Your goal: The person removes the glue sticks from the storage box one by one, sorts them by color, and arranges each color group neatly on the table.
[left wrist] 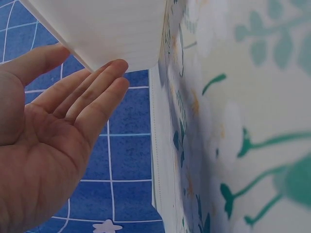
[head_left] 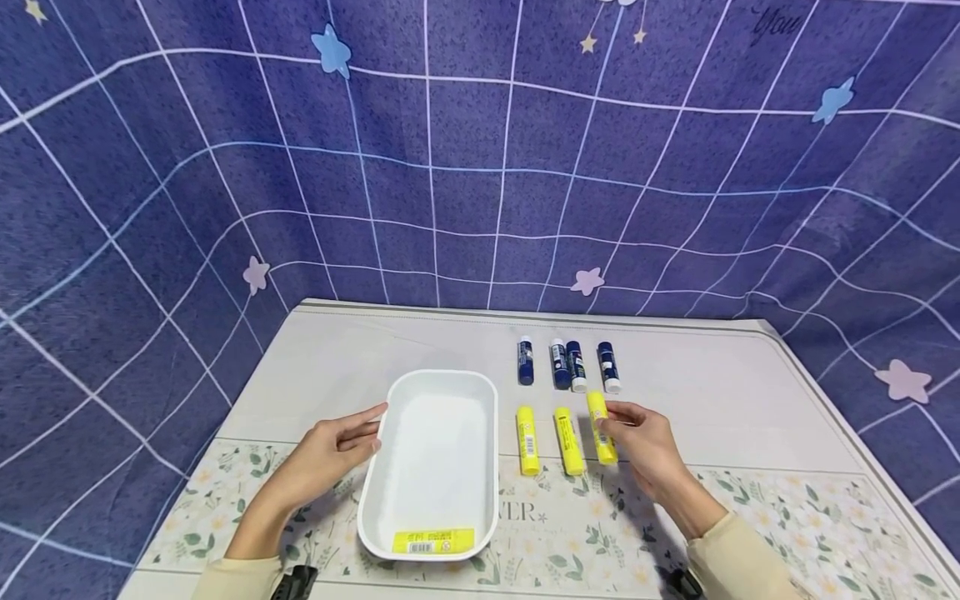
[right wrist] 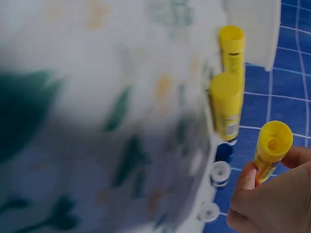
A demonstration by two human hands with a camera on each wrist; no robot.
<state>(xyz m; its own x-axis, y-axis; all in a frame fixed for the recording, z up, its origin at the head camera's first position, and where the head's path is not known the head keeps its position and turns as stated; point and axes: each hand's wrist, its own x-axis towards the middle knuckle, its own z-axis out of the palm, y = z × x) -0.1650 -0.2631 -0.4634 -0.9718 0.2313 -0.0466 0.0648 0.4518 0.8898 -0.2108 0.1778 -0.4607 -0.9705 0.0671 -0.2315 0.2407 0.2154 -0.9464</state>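
Note:
My right hand pinches a yellow glue stick between thumb and fingers. In the right wrist view this glue stick is raised off the table, its hollow round end towards the camera. Two more yellow glue sticks, a left one and a middle one, lie beside it. My left hand touches the left side of a white tray; in the left wrist view its fingers are extended against the outer wall. Inside the tray, a yellow glue stick lies along the near end.
Behind the yellow row lie several dark blue glue sticks with white ends, among them a left one and a right one. The table has a floral cover at its near part. A purple-blue grid curtain hangs behind and at the sides.

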